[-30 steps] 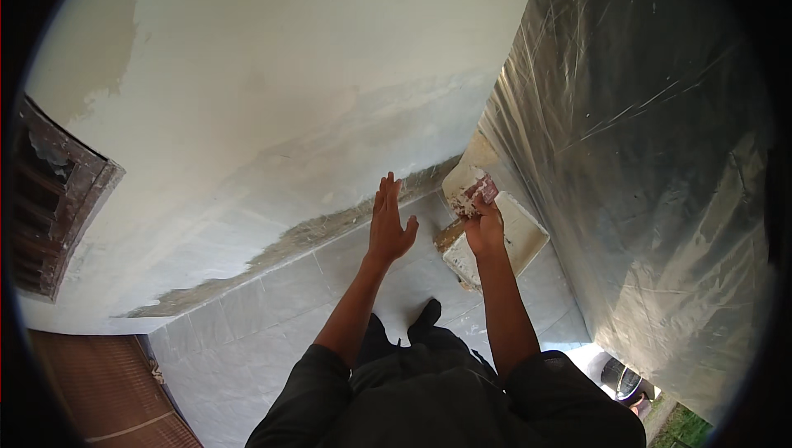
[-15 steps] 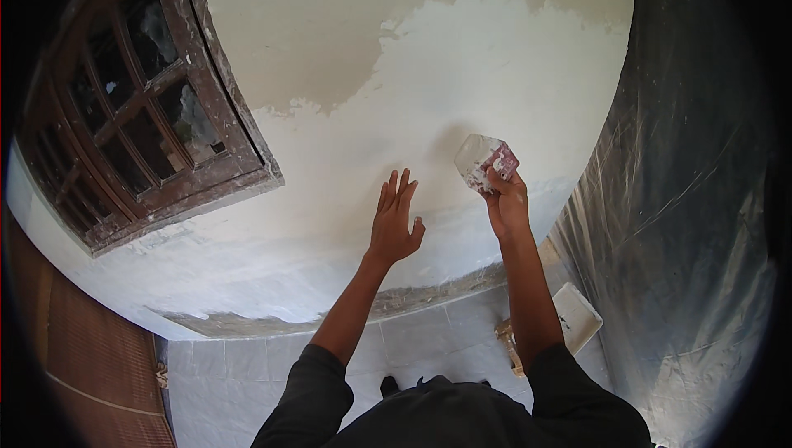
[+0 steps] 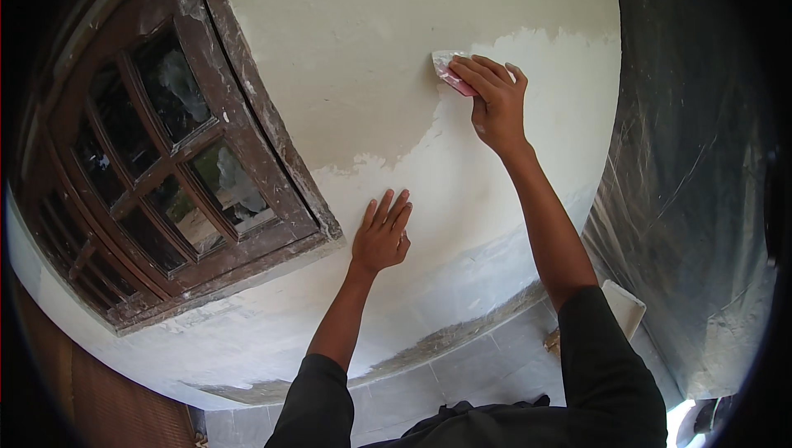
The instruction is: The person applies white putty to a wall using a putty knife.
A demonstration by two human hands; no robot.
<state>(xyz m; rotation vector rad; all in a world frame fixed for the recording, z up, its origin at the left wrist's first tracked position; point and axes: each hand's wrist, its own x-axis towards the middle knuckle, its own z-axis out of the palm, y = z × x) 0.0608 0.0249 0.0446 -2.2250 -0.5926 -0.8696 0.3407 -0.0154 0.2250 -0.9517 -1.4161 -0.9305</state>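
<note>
Right hand [image 3: 495,101] pinching small pink-white sanding pad [image 3: 448,68] flat on wall [image 3: 371,52], at edge of white putty patch [image 3: 528,159]. Left hand [image 3: 381,238] spread, fingers together, pressed on patch just right of window frame [image 3: 272,130]. Lower wall coated; upper part bare, likely undone.

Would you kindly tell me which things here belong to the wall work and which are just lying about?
In use:
right hand pressing a small pink-and-white pad on the wall
left hand flat on the wall

Lying about:
wooden window
white tray on the floor
plastic sheeting
</note>
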